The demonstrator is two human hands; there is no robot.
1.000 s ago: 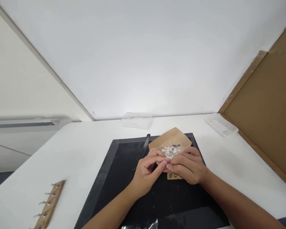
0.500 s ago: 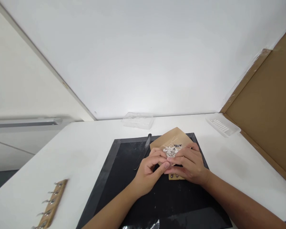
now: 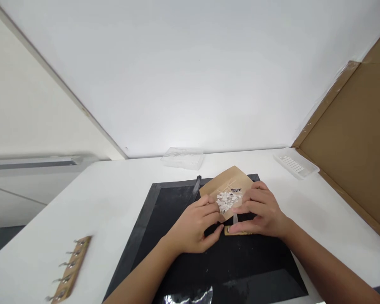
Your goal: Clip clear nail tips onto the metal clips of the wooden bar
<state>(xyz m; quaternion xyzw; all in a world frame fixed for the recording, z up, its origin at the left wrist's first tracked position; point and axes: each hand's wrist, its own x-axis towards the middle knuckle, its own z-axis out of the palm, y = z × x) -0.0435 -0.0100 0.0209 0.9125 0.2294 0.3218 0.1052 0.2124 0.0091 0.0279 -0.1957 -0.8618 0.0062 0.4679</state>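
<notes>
A sheet of brown paper (image 3: 213,188) lies over a black mat (image 3: 237,261), with a heap of small white flakes (image 3: 227,200) and a few thin pale strands on it. My left hand (image 3: 202,221) curls over the paper's near left edge, its fingertips closed there and the thumb just below. Between the thumb and fingers of my right hand (image 3: 258,211) is a small translucent strip (image 3: 235,218), held at the paper's near right side. Under that thumb shows part of a small wooden strip with metal fittings (image 3: 228,231).
A slim black tool (image 3: 196,188) rests on the mat left of the paper. A wooden strip with several metal hooks (image 3: 72,267) is on the white table (image 3: 114,202). Clear plastic packaging (image 3: 183,158) and a shallow translucent tray (image 3: 296,164) stand at the back, beside a cardboard panel (image 3: 354,126).
My hands, together over the flakes before, have drawn apart. More of the flakes shows, and the translucent strip is visible at my right hand. The left hand has shifted slightly left.
</notes>
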